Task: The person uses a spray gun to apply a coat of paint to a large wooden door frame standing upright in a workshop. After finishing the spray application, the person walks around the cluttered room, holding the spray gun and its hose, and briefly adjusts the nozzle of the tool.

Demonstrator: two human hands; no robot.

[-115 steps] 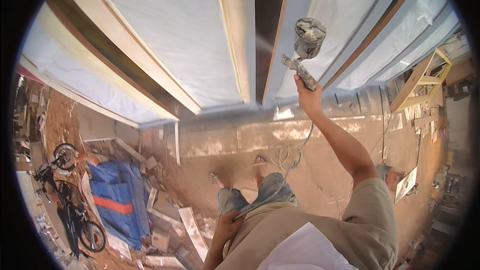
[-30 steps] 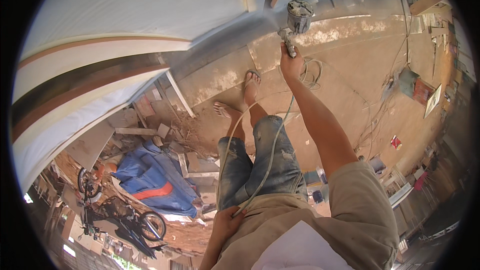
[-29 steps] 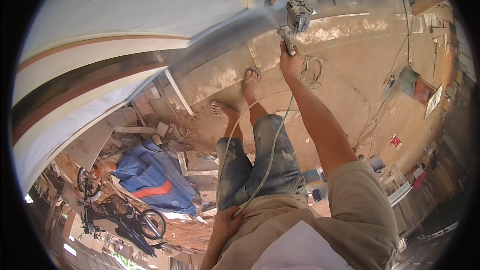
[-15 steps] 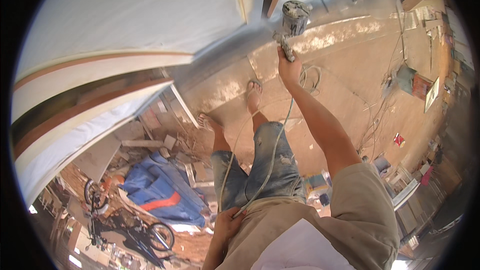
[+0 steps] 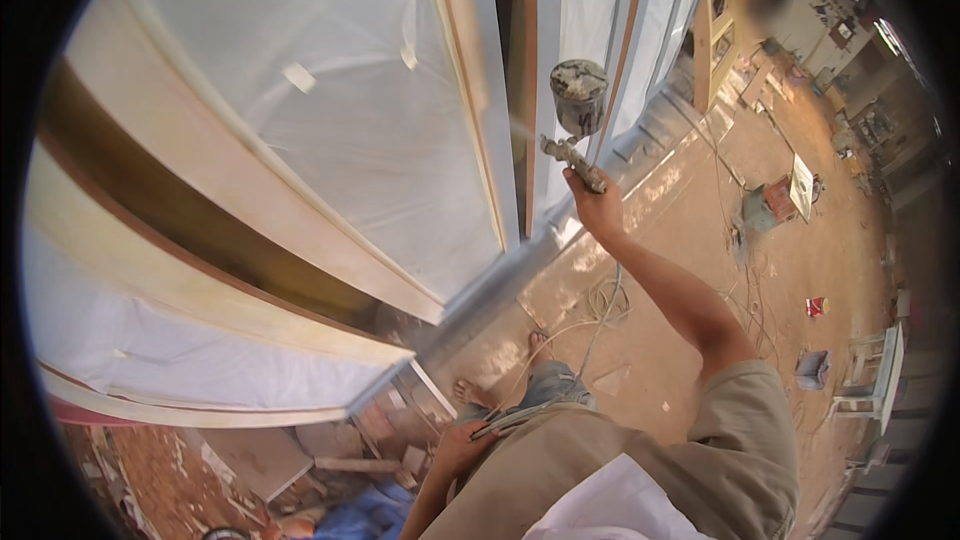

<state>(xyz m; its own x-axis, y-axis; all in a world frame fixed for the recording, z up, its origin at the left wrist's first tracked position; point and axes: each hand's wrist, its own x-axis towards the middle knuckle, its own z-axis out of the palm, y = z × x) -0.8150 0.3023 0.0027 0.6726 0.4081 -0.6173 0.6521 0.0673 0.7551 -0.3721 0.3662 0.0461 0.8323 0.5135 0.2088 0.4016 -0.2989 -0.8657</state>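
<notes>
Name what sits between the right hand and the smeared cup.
The spray gun, seen in the head view: right hand gripping it, cup above.

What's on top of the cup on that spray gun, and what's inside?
The cup on the spray gun has a patchy pale-and-dark crust on top, possibly dried paint. Its contents can't be seen: the crusted top and dark walls hide them.

Spray gun (image 5: 573, 160): grey, mottled pale. Cup (image 5: 578, 112): dark grey, cream-blotched top. Hose (image 5: 617, 282): pale green, perhaps. Sheeting (image 5: 350, 130): milky white. Shirt (image 5: 590, 445): plain khaki. Shorts (image 5: 552, 385): faded blue. Tarpaulin (image 5: 365, 516): strong blue.
</notes>
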